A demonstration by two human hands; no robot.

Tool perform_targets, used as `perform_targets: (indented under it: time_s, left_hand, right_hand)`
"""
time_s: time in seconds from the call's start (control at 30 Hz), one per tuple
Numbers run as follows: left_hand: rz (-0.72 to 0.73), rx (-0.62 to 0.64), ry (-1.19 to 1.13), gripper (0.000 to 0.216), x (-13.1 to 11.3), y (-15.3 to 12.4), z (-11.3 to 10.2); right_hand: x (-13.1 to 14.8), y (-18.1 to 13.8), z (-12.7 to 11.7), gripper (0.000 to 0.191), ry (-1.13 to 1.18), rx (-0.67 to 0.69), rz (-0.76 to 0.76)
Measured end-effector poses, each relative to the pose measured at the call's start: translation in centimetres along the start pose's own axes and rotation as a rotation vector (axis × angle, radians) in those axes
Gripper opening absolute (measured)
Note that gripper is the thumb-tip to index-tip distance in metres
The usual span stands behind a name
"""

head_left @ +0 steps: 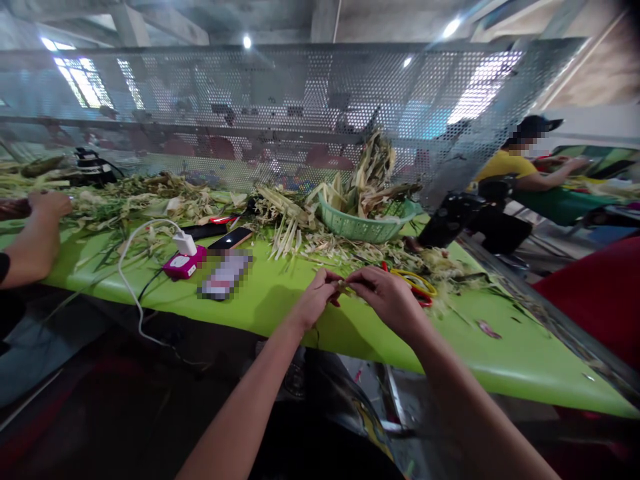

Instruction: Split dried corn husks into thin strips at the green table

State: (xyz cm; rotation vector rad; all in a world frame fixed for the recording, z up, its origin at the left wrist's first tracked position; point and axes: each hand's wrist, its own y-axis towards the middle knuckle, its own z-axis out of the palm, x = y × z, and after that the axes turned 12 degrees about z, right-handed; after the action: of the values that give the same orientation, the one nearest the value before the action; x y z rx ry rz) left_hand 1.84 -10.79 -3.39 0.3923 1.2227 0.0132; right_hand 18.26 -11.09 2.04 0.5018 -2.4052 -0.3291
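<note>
Both my hands meet over the near edge of the lime-green table (510, 353). My left hand (316, 298) pinches one end of a small pale strip of dried husk (345, 285), and my right hand (387, 293) pinches its other end. The fingers of both are closed round it. Just beyond my right hand lie scissors with yellow and red handles (419, 285). Loose husk scraps (350, 250) are scattered behind my hands.
A teal basket (363, 227) heaped with husks stands at the back. Left of my hands lie a phone (231, 238), a pink power strip (184, 263) with a white charger, and a cable. A co-worker's arm (30, 240) rests at far left. Another person sits at right. A perforated metal screen (280, 107) backs the table.
</note>
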Motion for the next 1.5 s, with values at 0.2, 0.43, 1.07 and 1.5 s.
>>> perform_targets:
  time_s: [0.2,0.43,1.07,1.5]
  left_hand:
    - [-0.007,0.001,-0.003,0.012,-0.1,-0.1,-0.1]
    - [0.019,0.030,0.009,0.013,-0.1,-0.2,0.0]
    - [0.150,0.049,0.288,0.011,0.8,0.0,0.2]
    - [0.363,-0.012,0.526,0.015,1.8,-0.6,0.2]
  right_hand:
    - [0.1,-0.3,0.8,0.007,0.043,-0.065,0.092]
    - [0.3,-0.6,1.3,0.007,0.122,-0.067,0.154]
    - [0.1,-1.4,2.0,0.009,0.153,-0.122,0.163]
    - [0.4,-1.9,2.7,0.017,-0.156,-0.223,0.051]
